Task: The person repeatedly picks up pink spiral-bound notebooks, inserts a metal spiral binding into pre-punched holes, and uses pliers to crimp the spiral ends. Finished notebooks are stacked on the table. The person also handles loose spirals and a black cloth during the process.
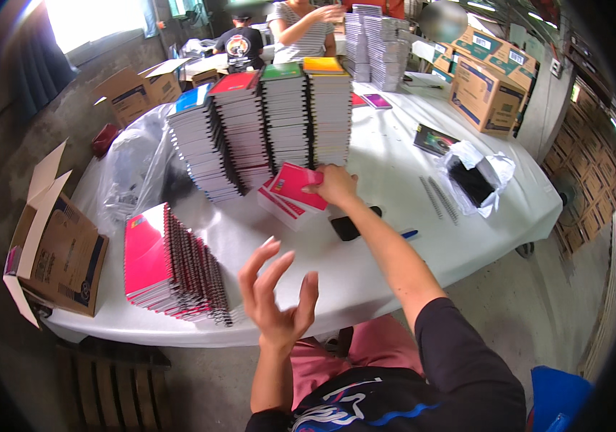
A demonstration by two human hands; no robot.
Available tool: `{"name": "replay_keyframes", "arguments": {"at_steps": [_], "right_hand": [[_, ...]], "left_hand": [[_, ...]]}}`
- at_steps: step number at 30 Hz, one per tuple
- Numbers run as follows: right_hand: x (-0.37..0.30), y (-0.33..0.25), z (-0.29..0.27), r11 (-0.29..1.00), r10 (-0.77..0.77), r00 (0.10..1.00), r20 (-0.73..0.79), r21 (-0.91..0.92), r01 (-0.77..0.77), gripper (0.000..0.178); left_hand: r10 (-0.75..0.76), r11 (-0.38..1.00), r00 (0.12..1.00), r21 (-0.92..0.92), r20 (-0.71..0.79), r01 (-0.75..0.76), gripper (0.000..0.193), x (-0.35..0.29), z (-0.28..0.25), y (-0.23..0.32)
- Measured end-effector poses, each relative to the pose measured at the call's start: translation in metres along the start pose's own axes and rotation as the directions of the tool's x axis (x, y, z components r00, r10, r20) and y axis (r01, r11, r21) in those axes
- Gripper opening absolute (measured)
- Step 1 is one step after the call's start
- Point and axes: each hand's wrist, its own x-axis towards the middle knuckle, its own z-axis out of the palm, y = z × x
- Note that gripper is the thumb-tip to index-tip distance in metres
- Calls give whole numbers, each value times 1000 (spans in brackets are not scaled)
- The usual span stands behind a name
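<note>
My right hand (338, 185) reaches forward over the table and grips the right edge of a pink-covered notebook (298, 184). That notebook lies tilted over a small pile of similar pink-and-white ones (277, 206), just in front of the tall notebook stacks. My left hand (276, 299) is raised near the table's front edge, fingers spread and curved, with nothing in it. To its left stands a stack of pink spiral notebooks (148, 252), their coils facing right. A black phone (351, 225) lies beneath my right forearm, beside a blue pen (409, 234).
Tall notebook stacks topped blue (192, 99), red (234, 83), green (281, 71) and yellow (323, 65) rise behind. Loose wire coils (439, 199) lie right, by a plastic bag (498, 171). Cardboard boxes (70, 252) flank the white table (387, 281). People are across it.
</note>
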Motion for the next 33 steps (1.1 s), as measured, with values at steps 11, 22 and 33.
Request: {"name": "replay_keyframes", "arguments": {"at_steps": [11,22,33], "right_hand": [[-8,16,-8,879,-73,965,-251,441,182,41],[-126,51,-17,632,-721,691,49,454,628,36],[47,42,22,903,-117,988,106,426,61,48]], "left_hand": [[-303,951,953,72,-2,302,34,-3,47,-49],[-311,836,775,546,550,-52,52,-80,52,-48],[-224,927,808,375,544,4,44,-64,63,-54]]}}
